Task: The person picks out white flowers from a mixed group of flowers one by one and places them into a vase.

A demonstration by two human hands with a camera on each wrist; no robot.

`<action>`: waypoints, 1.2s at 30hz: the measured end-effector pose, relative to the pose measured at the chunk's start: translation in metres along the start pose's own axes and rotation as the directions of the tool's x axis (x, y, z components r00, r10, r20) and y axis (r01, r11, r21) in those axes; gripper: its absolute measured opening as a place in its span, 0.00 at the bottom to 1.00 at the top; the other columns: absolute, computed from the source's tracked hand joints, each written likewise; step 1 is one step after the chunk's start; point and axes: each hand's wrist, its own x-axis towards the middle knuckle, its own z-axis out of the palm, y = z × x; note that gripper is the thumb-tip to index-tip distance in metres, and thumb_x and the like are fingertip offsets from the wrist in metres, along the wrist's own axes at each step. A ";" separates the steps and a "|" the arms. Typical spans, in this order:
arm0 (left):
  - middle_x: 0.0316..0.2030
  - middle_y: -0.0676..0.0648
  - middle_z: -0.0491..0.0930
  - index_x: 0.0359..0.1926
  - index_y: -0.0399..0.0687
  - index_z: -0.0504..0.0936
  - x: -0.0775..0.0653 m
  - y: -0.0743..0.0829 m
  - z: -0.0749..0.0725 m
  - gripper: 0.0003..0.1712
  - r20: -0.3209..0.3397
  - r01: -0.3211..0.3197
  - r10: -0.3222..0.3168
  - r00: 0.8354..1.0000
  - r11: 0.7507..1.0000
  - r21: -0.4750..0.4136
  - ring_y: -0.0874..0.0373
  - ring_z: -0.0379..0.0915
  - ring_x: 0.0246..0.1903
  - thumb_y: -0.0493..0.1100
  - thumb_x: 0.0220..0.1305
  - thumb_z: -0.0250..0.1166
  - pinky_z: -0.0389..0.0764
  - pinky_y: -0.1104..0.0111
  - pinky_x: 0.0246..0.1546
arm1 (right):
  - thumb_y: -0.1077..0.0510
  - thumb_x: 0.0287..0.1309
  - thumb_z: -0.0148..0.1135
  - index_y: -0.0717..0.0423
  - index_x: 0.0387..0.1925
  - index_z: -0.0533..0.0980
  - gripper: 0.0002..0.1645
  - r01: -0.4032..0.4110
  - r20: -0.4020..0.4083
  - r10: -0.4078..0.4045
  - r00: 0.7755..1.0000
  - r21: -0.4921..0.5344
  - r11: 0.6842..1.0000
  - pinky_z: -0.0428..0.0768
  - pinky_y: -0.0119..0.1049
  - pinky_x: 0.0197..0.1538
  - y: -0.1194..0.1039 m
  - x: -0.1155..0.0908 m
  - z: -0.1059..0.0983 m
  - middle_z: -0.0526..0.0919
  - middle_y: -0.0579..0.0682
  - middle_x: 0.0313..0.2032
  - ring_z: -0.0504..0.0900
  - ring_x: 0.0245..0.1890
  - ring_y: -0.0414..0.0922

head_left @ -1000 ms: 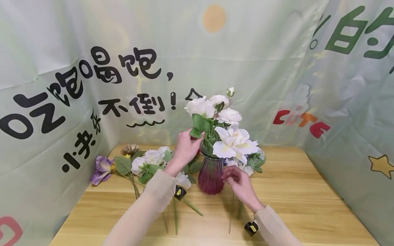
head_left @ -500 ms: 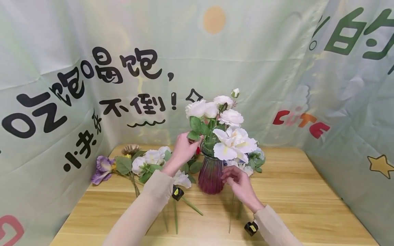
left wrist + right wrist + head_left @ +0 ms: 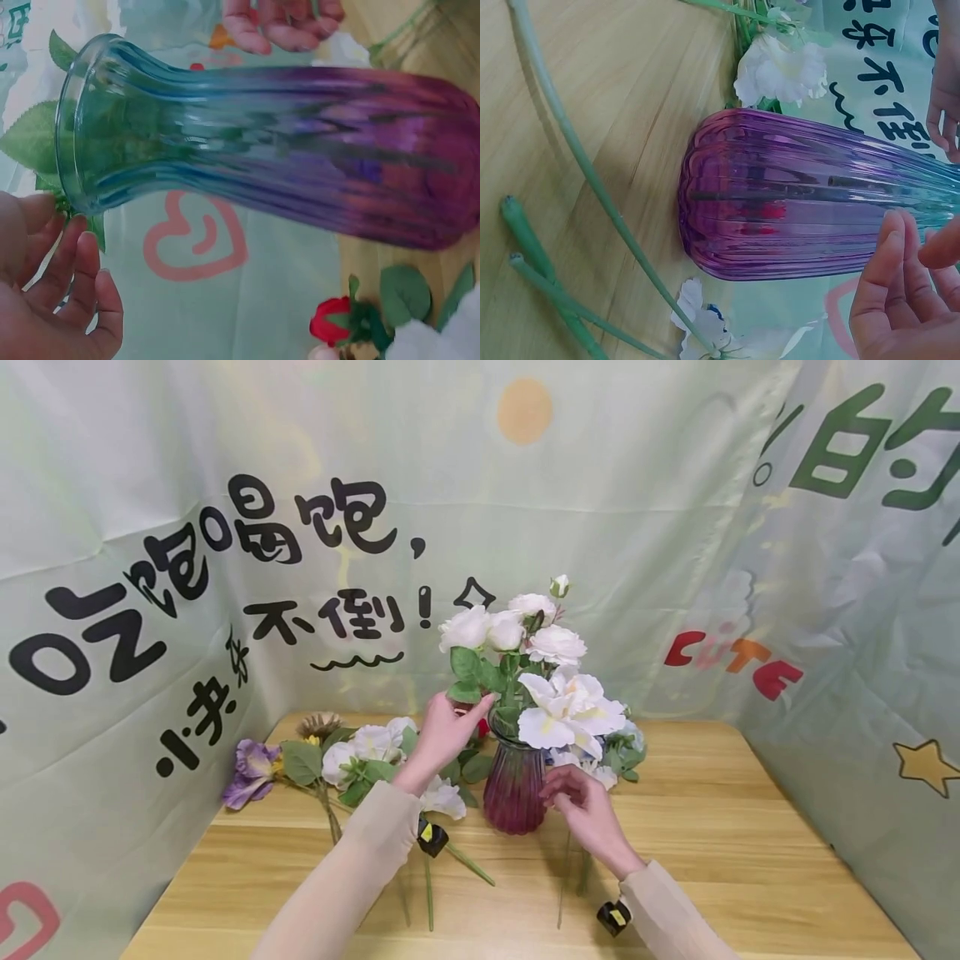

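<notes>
A ribbed glass vase [image 3: 514, 789], blue-green at the neck and purple-pink below, stands upright with several white flowers in it. White roses [image 3: 463, 628] rise at its upper left, and a large white flower with yellow marks [image 3: 570, 714] leans out to the right. My left hand [image 3: 447, 727] is at the left of the rim, pinching a green stem among the rose leaves; in the left wrist view its fingertips meet beside the rim [image 3: 64, 142]. My right hand [image 3: 585, 806], its fingers loosely bent, is beside the vase's right side; whether it touches the glass is unclear.
Left of the vase lie a purple flower [image 3: 251, 768], white blooms [image 3: 375, 743] and several green stems on the wooden table [image 3: 712, 827]. More flowers [image 3: 626, 747] lie behind the vase at right. Printed cloth [image 3: 637, 527] hangs around the table.
My left hand has moved slightly left and down, and the white roses near it have shifted left. The right hand and the vase have stayed in place.
</notes>
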 end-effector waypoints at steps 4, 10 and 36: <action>0.31 0.46 0.82 0.38 0.44 0.81 0.008 0.004 0.005 0.14 -0.019 -0.009 0.008 1.000 1.000 -0.029 0.54 0.78 0.31 0.51 0.63 0.63 0.78 0.66 0.29 | 0.79 0.47 0.46 0.72 0.41 0.73 0.17 -0.006 0.008 0.006 1.000 -0.006 1.000 0.82 0.34 0.37 -0.016 -0.004 -0.001 0.80 0.66 0.33 0.80 0.33 0.60; 0.27 0.47 0.79 0.35 0.43 0.81 0.017 0.003 0.011 0.18 -0.008 0.073 -0.074 0.997 0.996 -0.048 0.57 0.73 0.27 0.54 0.64 0.61 0.73 0.68 0.27 | 0.80 0.47 0.46 0.72 0.40 0.73 0.17 -0.014 0.005 0.014 1.000 -0.015 1.000 0.82 0.34 0.36 -0.019 -0.005 0.000 0.81 0.65 0.32 0.80 0.31 0.56; 0.41 0.49 0.81 0.51 0.55 0.78 -0.028 -0.036 -0.045 0.16 0.100 0.028 -0.046 0.994 0.984 0.177 0.55 0.77 0.36 0.55 0.70 0.53 0.79 0.60 0.37 | 0.75 0.49 0.52 0.61 0.42 0.75 0.18 -0.009 0.003 0.009 1.000 -0.106 0.994 0.82 0.40 0.37 0.018 -0.003 -0.004 0.83 0.55 0.33 0.80 0.34 0.52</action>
